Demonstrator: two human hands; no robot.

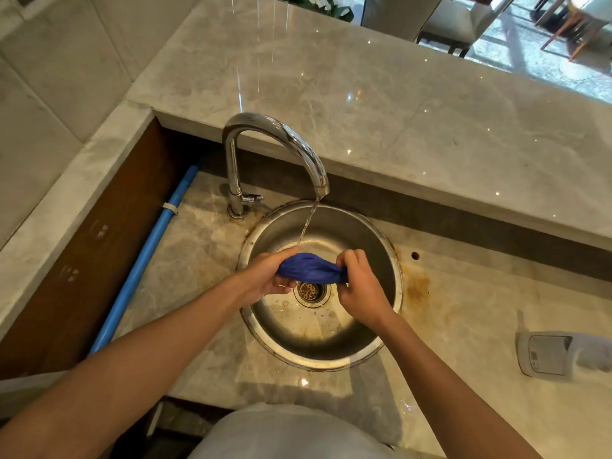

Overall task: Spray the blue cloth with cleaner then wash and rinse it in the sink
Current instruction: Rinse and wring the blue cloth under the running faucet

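The blue cloth [309, 268] is bunched into a twisted roll over the round steel sink [371, 346]. My left hand [268, 276] grips its left end and my right hand [359, 286] grips its right end, both just above the drain [310, 292]. A thin stream of water [306, 225] runs from the chrome tap [265, 140] and lands on the cloth near my left hand.
A white plastic object [559, 354] lies on the wet marble counter at the right. A blue pipe [145, 256] runs along the left side beside a brown wall panel. A raised marble ledge [397, 104] stands behind the tap. Rust stains mark the counter [417, 286] right of the sink.
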